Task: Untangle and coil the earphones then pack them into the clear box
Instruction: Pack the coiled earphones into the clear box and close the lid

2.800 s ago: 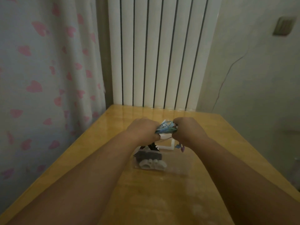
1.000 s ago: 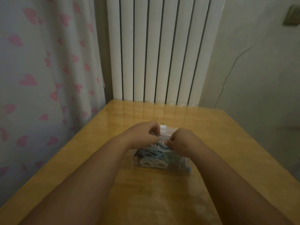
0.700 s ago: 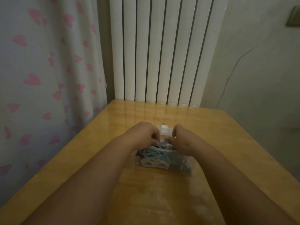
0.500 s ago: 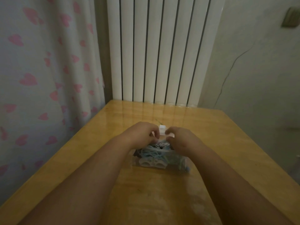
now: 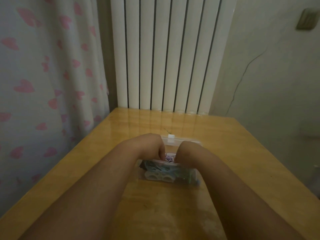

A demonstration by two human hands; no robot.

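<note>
A clear box (image 5: 194, 174) sits mid-table with its lid (image 5: 181, 139) swung open behind it, a white latch on the lid's far edge. Coiled earphones (image 5: 156, 168) lie inside, with blue cable against the front wall and purple cable (image 5: 168, 157) between my hands. My left hand (image 5: 149, 144) and my right hand (image 5: 188, 151) are knuckles-up over the box. Their fingers curl down onto the cables, and the fingertips are hidden inside.
The box stands on a glossy wooden table (image 5: 225, 144). A white ribbed radiator (image 5: 166, 58) rises at the far edge. A curtain with pink hearts (image 5: 43, 84) hangs to the left, and a plain wall (image 5: 277, 75) is on the right. White rounded pieces (image 5: 159, 177) show through the box front.
My hands brought the earphone bundle down from above the box into it. Over the last second they stayed in the box and sank a little deeper onto the cables.
</note>
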